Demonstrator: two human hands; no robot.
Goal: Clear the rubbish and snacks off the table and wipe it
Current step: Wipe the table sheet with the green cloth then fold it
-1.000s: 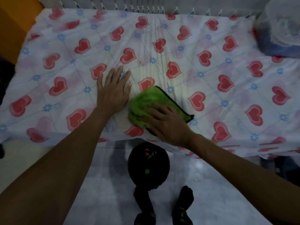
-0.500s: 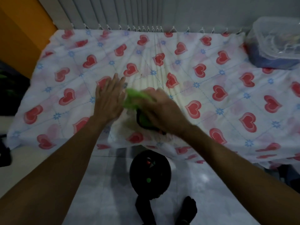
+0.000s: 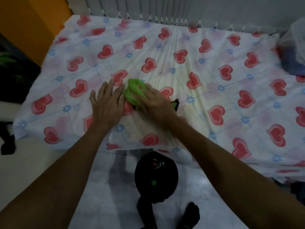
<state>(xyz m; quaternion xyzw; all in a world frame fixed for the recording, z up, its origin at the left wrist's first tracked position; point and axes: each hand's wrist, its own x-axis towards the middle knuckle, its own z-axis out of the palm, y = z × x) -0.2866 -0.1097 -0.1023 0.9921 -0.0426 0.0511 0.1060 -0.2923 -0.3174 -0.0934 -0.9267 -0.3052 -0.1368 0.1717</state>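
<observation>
Here, in the head view, both bare forearms reach forward from the bottom corners over the near edge of the bench, which is draped in a white cloth printed with red hearts and small blue flowers. The left hand lies flat on the cloth, palm down, fingers straight and slightly spread, grasping nothing. Its fingertips point away from the person, and its index-finger side sits just beside the green rag. The right hand presses down on that rag with its fingers stretched over the bunched fabric rather than curled tightly round it; whether the thumb hooks under the rag cannot be told. The rag lies a little left of the bench's middle, near the front edge, crumpled into a heap between the two hands, with a dark corner sticking out on the right of the right hand.

At the far right edge of the bench a clear plastic box shows, blurred, with something dark blue inside. Behind the bench hang grey vertical blinds, and an orange wall stands at the left. Below the bench edge, on the pale tiled floor, a round black object with a small green dot sits between the arms. Two feet in dark socks show at the bottom.
</observation>
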